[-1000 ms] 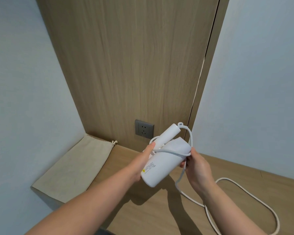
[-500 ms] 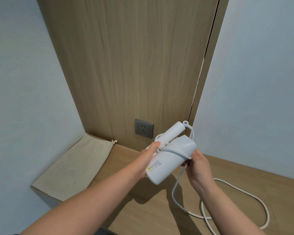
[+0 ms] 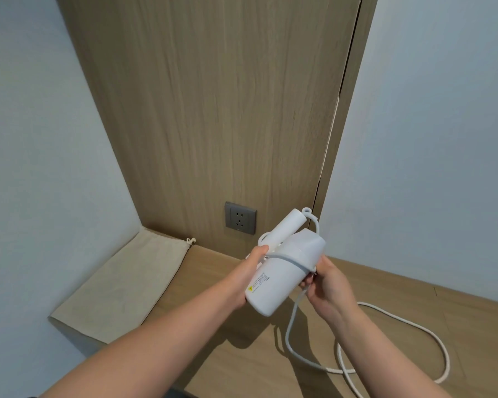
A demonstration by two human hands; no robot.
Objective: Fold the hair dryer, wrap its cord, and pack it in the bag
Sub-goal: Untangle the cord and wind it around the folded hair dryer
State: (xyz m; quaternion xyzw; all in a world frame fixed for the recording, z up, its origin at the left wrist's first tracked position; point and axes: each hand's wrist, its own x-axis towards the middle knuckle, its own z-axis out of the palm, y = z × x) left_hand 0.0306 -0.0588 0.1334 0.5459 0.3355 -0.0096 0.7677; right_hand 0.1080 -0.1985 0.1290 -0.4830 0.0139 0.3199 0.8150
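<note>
Head camera, lower edge of the frame first: two bare forearms reach in from the bottom toward the centre; the left hand (image 3: 243,280) grips the white hair dryer (image 3: 282,272) round the left side of its body, thumb lying on top beside the folded handle; the right hand (image 3: 325,285) is closed on the white cord (image 3: 288,331), pinching it against the right side of the dryer's body; the dryer is held in the air above the table (image 3: 385,349), just right of centre, its handle folded along the body and pointing up and away, a small label with a yellow mark on its near end; one turn of cord runs round the body, and a short loop shows behind the handle; from the right hand the cord drops to the table and lies there in loose loops at the lower right; farther back on the left, a beige cloth bag (image 3: 121,285) lies flat on the table against the left wall, its drawstring knot (image 3: 191,240) at the far end; behind it, a grey socket (image 3: 240,218) sits low in a wooden panel (image 3: 213,110); pale walls stand on both sides of the panel.
</note>
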